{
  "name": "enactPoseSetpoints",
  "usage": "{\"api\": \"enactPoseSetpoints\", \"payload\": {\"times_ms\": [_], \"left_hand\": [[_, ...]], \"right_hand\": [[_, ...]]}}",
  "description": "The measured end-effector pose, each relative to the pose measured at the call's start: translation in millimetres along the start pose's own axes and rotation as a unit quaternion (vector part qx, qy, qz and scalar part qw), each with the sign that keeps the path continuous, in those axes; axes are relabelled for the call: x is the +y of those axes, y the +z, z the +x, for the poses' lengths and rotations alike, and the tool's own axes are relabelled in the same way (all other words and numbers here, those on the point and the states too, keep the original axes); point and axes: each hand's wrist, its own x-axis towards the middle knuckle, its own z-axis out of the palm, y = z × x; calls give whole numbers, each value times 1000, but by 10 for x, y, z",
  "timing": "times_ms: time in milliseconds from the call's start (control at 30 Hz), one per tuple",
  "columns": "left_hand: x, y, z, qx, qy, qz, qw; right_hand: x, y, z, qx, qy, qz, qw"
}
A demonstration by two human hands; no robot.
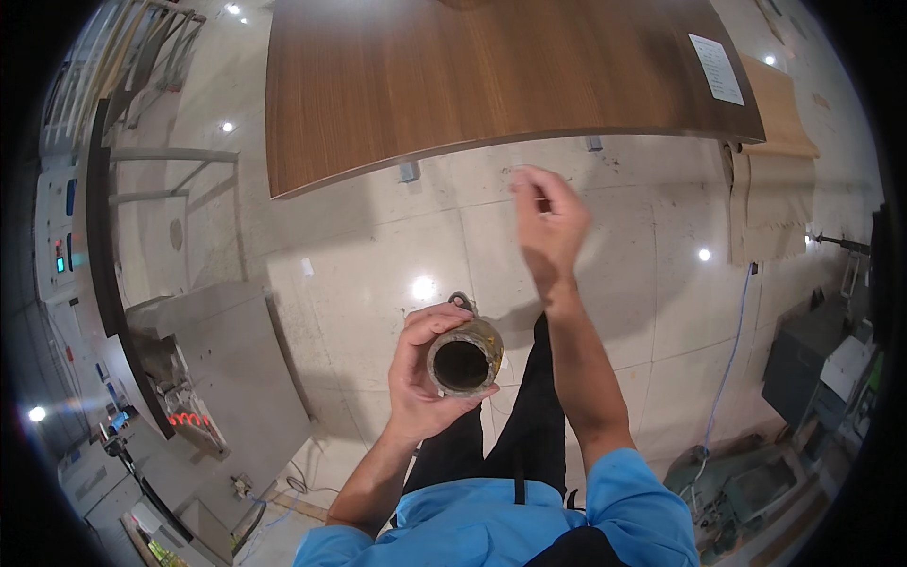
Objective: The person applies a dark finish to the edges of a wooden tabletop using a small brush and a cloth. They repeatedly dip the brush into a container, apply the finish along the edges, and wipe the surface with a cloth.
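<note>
My left hand (419, 369) is wrapped round a round, worn can (494, 343) with a thick, grimy rim, and tilts its mouth up toward me. Its inside is dark, so I cannot tell what it contains. Yellowish marks show on the can's right side, and a dark ring or loop stands out at its far side. My right hand (555, 219) is raised ahead and to the right of the can, apart from it. Its fingers are curled together and slightly blurred; anything between them is too small or hidden to make out.
A brown wooden tabletop (510, 76) spans the far side, with a white paper sheet (716, 69) at its right. Brown sheeting (775, 189) hangs beyond. Grey machinery stands at left, near a panel (213, 369). A blue cable (729, 359) crosses the tiled floor at right, beside green equipment (746, 482).
</note>
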Motion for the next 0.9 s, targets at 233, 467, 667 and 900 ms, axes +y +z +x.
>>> {"api": "enactPoseSetpoints", "payload": {"times_ms": [233, 467, 667, 900], "left_hand": [[-47, -350, -109, 0, 1, 7, 1000], [-62, -399, -193, -3, 2, -39, 999], [-35, -200, -172, -1, 0, -47, 999], [3, 67, -159, -2, 8, -24, 1000]], "right_hand": [[83, 225, -185, -23, 34, 29, 999], [-2, 191, -209, 38, 84, 25, 995], [69, 65, -157, -1, 12, -3, 1000], [264, -471, 146, 170, -10, -16, 985]]}}
